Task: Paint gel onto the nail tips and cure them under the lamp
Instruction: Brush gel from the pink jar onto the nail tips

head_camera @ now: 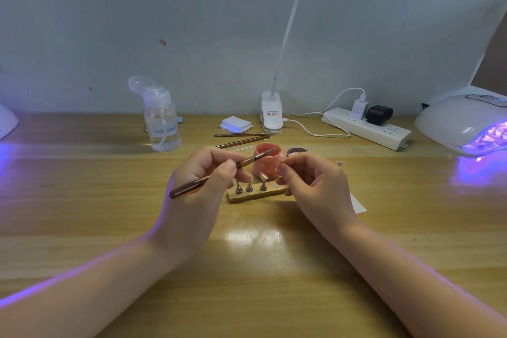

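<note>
Coral-pink gel is being picked up from the open gel jar (pixel 266 160), which is sitting just behind the wooden nail stand (pixel 256 194), probably so that loading and painting need little travel. The brush (pixel 219 172) is being pinched by the left hand (pixel 198 186) between thumb and curled fingers, pen-style, gripped partway up the shaft; its bristle end is lying over the jar mouth. Whether the bristles are touching gel cannot be told.

A nail tip (pixel 282 165) appears to be gripped in a tight pinch at thumb and fingertips by the right hand (pixel 315 179), raised beside the jar, likely so it can be turned toward the brush. The item is too small to confirm fully. The hand's lower edge is being rested at the stand's right end.

Three more nail tips on metal pegs (pixel 249 185) are being kept upright on the stand, apart from each other, presumably so wet surfaces are not touched.

The curing lamp (pixel 463 125) is being left lit, violet, at far right, well apart from the stand. Spare brushes (pixel 242 138) are lying behind the jar, and the jar lid (pixel 297 151) just right of it.

Judgement: painting stage, curing not yet started.
</note>
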The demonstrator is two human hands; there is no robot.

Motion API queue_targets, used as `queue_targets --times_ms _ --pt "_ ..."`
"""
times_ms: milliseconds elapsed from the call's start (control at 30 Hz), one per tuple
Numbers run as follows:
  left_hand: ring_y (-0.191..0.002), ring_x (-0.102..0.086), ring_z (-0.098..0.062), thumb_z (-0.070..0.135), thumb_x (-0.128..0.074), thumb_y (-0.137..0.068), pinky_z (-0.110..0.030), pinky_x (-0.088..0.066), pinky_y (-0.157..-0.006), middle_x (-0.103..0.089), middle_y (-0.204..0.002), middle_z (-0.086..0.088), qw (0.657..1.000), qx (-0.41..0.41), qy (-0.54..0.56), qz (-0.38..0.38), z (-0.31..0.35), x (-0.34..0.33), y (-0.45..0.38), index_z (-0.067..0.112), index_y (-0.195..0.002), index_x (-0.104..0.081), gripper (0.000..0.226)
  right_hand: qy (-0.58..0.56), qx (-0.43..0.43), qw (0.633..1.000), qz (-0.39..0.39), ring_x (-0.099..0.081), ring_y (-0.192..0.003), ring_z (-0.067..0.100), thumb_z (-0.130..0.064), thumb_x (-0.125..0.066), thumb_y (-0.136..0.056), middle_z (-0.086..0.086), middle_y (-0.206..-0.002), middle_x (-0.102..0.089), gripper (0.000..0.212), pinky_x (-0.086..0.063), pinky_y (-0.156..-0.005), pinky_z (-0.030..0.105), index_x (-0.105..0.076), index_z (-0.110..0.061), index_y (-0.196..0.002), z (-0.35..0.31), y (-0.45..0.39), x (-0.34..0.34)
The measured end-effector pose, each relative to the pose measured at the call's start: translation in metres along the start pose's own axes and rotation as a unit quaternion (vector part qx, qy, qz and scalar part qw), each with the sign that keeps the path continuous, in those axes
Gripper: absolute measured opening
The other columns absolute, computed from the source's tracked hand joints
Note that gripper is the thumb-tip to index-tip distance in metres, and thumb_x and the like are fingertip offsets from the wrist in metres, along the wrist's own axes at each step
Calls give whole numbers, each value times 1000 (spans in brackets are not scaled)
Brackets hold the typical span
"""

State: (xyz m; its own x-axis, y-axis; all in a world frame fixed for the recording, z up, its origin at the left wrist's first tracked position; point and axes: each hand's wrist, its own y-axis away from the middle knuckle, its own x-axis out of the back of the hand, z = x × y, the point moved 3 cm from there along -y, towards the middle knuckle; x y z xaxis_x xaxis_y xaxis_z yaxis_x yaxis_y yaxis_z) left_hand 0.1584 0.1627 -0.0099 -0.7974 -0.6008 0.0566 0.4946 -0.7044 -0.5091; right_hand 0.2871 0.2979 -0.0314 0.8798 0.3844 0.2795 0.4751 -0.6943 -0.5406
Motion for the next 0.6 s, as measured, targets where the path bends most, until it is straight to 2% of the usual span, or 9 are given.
queue_targets --times_ms 100,200,267,367,500,600 --pt "-68 -65 -8 11 -47 -82 -15 -49 -65 -70 -69 -5 1000 -5 14 -11 2 -1 2 8 -84 -68 21 -6 3 1000 -1 -70 -74 16 -7 -69 -86 2 -80 -71 17 -58 -67 44 -67 -24 -90 -1 1 0" --pt "-66 -65 -9 10 -45 -82 -15 -48 -64 -69 -66 -3 1000 -24 9 2 3 2 2 8 -82 -67 22 5 5 1000 4 -70 -74 15 -8 -69 -86 2 -80 -71 12 -58 -67 43 -69 -19 -92 0 0 0" --pt "-71 -66 -10 13 -48 -84 -16 -49 -67 -70 -71 -1 999 -30 -10 5 4 3 2 11 -86 -67 20 32 22 999 14 -67 -72 14 -9 -70 -85 0 -79 -70 9 -57 -67 39 -70 -15 -91 -1 0 1" --pt "-78 -66 -8 23 -56 -85 -13 -47 -69 -72 -82 1 997 -48 -52 -15 6 2 3 18 -94 -68 16 85 72 993 33 -63 -70 8 -6 -71 -84 -3 -78 -69 9 -53 -66 25 -71 -12 -89 -5 1 1" --pt "-83 -65 -5 22 -57 -84 -8 -44 -71 -72 -88 9 988 -95 -112 -40 10 1 4 20 -97 -71 19 120 108 986 40 -62 -68 8 -5 -73 -82 -3 -78 -68 9 -51 -64 22 -72 -10 -89 -9 2 1" --pt "-82 -66 -5 25 -58 -81 -10 -45 -72 -73 -84 10 988 -88 -115 -54 8 1 6 19 -92 -72 19 124 115 984 48 -61 -68 4 -4 -73 -82 -8 -76 -66 9 -49 -63 16 -72 -10 -88 -10 2 2"
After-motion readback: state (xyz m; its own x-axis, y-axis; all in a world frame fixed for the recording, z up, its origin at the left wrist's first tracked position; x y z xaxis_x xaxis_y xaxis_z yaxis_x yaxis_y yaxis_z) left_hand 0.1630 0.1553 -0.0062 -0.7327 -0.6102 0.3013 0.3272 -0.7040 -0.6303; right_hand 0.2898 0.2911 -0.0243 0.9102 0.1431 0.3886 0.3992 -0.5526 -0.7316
